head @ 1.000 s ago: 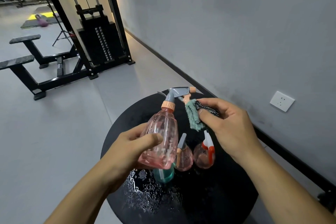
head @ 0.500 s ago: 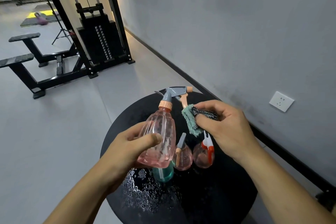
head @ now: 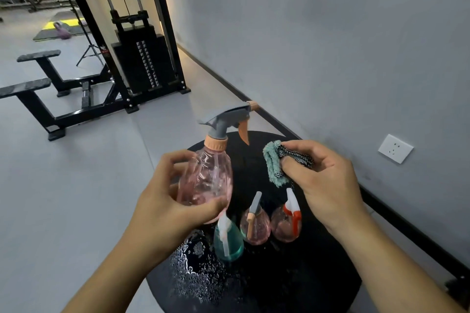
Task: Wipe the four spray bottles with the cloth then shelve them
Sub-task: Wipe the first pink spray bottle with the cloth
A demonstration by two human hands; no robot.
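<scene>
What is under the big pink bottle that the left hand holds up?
Below the big pink bottle stands the teal bottle on the wet round table. The left hand hides the pink bottle's base.

No text, label, brand, number or sign can be read anywhere in the frame. The pink spray bottle point(head: 206, 180) at centre carries no printed label on its clear body, and the three smaller bottles point(head: 255, 228) below it on the black round table point(head: 292, 274) show plain surfaces too. The weight stack point(head: 147, 66) of the cable machine at upper centre bears a column of pale marks, but they are too small and blurred to tell as numbers. The white wall socket point(head: 395, 148) at right shows only its holes.
</scene>
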